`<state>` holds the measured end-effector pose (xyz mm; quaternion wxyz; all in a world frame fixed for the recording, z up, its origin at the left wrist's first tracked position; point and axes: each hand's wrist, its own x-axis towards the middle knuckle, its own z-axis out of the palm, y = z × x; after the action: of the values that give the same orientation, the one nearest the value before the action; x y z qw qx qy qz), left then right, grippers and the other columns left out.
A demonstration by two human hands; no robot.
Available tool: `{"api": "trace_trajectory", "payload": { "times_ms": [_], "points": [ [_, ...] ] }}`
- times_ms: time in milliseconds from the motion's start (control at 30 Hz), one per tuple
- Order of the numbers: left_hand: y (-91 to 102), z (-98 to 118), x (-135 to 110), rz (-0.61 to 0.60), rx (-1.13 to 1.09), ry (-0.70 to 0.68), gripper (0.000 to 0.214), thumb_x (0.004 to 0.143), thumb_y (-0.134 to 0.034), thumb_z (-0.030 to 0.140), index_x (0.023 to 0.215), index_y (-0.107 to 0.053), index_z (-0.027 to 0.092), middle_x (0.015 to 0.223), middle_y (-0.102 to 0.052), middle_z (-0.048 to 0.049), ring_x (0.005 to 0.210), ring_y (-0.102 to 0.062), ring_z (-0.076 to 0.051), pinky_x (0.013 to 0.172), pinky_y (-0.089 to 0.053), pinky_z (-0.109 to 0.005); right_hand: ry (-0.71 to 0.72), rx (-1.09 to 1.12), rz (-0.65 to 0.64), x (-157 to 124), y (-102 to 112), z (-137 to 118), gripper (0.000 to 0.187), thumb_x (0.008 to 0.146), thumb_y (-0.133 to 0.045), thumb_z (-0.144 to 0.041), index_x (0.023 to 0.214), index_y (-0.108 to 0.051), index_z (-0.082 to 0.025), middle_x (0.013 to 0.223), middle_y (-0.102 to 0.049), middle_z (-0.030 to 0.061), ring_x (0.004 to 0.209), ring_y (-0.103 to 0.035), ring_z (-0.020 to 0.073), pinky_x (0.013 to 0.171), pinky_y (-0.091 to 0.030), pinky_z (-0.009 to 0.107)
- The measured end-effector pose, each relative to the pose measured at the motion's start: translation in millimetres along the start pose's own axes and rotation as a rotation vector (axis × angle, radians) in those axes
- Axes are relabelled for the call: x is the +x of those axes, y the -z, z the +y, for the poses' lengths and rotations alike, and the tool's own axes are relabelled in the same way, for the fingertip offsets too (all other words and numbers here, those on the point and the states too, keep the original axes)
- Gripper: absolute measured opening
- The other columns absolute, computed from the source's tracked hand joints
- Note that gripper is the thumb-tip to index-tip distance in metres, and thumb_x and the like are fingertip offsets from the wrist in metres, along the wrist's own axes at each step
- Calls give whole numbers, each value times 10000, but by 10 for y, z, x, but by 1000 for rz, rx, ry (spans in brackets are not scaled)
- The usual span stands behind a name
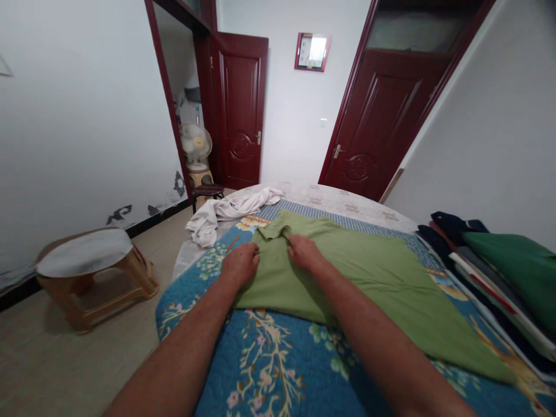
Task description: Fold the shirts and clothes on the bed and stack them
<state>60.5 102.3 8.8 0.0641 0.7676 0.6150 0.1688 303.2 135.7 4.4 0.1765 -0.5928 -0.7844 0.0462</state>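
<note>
A light green shirt (369,260) lies spread on its side across the blue floral quilted cloth (269,365), its collar end toward the left. My left hand (240,265) is closed on the shirt's edge at the near left of the collar. At the right of the neck opening, my right hand (303,252) pinches the fabric beside the collar (273,233). The fingertips of both hands are partly hidden by the hands themselves. Small wrinkles run through the middle of the shirt.
A crumpled white cloth (217,217) lies at the table's far left edge. To the right is a stack of folded clothes (499,278), green on top. A plastic stool (93,272) stands on the floor at left. Behind are red doors (241,104) and a fan (195,142).
</note>
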Motion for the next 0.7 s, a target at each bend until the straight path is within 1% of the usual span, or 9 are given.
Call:
{"api": "trace_trajectory", "payload": {
  "times_ms": [67,133,233,300,400,467,567,633,700],
  "points": [
    [-10,0,-4,-6,4,0,303,981,-590,291,1245,-718,215,1272,-724,-129,1184,-682,-292,1014,-524,-387,-77,90,120,160,-35,140,459,1019,-493,-236,1441,-646,-137,1441,-666,185,1346,-601,284,1197,-401,414],
    [-14,-18,-6,-8,16,-5,320,980,-606,305,1270,-711,221,1277,-711,-138,1213,-668,-305,1014,-527,-400,-148,174,229,269,-76,299,509,995,-499,-222,1480,-608,-114,1497,-633,183,1387,-580,272,1226,-383,403],
    [13,-77,-5,5,25,0,355,985,-611,318,1321,-683,233,1337,-696,-146,1366,-591,-316,1059,-508,-400,-188,260,229,351,-171,506,564,919,-559,-203,1479,-615,-158,1501,-644,149,1391,-587,279,1232,-394,443],
    [62,-122,-6,1,5,41,397,983,-615,340,1363,-652,234,1394,-685,-148,1412,-566,-314,1067,-503,-398,-243,303,235,381,-236,607,578,881,-576,-201,1454,-639,-164,1469,-671,145,1367,-608,290,1221,-408,463],
    [147,-160,-11,-50,-43,114,460,978,-607,405,1406,-620,236,1348,-726,-144,1248,-683,-314,978,-537,-401,-329,360,296,411,-291,714,594,841,-577,-217,1422,-669,-131,1402,-709,153,1306,-641,284,1185,-440,437],
    [180,-163,-12,-82,-48,134,472,960,-622,440,1387,-641,241,1278,-760,-137,1143,-724,-315,924,-546,-397,-340,382,306,415,-296,765,579,824,-579,-242,1379,-706,-135,1284,-758,131,1198,-679,267,1127,-480,412],
    [182,-156,-7,-107,-21,147,447,921,-665,442,1317,-697,238,1242,-774,-142,1140,-727,-328,916,-543,-394,-340,397,296,385,-286,816,557,822,-586,-304,1331,-747,-142,993,-786,78,935,-695,233,981,-538,376],
    [176,-156,-2,-125,-6,162,385,918,-657,440,1219,-741,216,1227,-777,-162,1147,-727,-342,914,-542,-397,-343,425,303,351,-280,829,575,832,-583,-351,1333,-750,-123,811,-735,37,785,-649,211,870,-543,349],
    [177,-160,1,-147,5,177,350,935,-622,471,1084,-772,192,1193,-781,-191,1135,-732,-359,900,-544,-406,-340,458,332,319,-274,825,595,840,-579,-392,1335,-752,-111,705,-666,0,700,-592,195,793,-522,327]
  ]
}}
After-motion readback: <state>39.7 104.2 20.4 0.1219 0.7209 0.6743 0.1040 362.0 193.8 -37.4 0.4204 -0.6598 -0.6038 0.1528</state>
